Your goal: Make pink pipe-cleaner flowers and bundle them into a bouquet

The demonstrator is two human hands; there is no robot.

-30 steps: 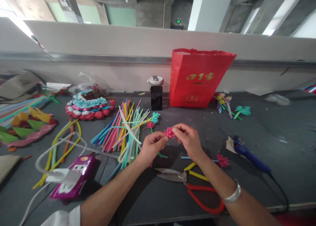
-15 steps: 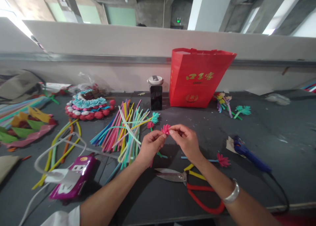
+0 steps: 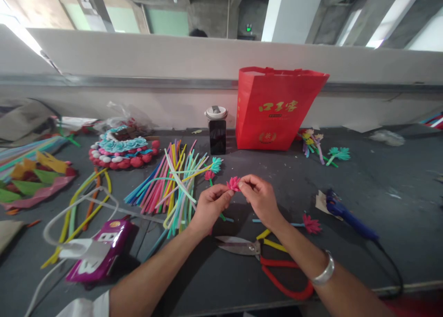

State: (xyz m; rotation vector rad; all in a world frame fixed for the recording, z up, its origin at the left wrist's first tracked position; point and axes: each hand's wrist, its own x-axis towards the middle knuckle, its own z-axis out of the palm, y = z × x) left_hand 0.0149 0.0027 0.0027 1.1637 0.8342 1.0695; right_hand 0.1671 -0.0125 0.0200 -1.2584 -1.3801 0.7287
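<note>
At frame centre, the left hand (image 3: 209, 207) and right hand (image 3: 262, 199), each grip narrow, pinch the pink chenille-stem flower (image 3: 233, 183); apparent step: petal shaping. Further adjustment likely requires light pressure.

I noticed a white sleeve (image 3: 88, 307) on the left arm (image 3: 159, 264) and a smooth, broad silver bangle (image 3: 325, 272) circling the right forearm (image 3: 299, 241).
</note>
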